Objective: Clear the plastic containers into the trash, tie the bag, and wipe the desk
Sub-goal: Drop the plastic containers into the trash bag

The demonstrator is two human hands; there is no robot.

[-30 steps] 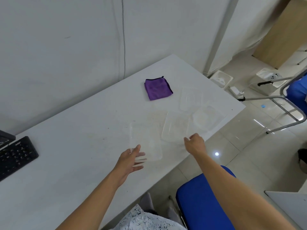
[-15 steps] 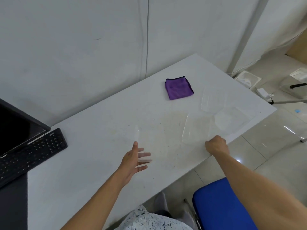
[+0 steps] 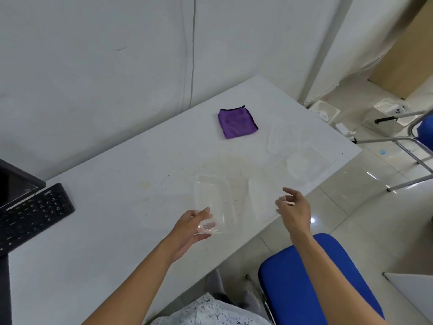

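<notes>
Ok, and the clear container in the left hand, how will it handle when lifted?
Probably very light: the left hand grips the clear container by one corner only. Its thin see-through walls suggest it may flex or crackle under a squeeze. Being smooth plastic, it could slip from that small pinch; it looks empty, so nothing should spill.

White garment (image 3: 210,311) with dark flecks

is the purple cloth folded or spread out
Folded. The purple cloth lies as a compact square on the desk, dark trim along its top and right edges, with no loose fabric spreading beyond that shape.
</notes>
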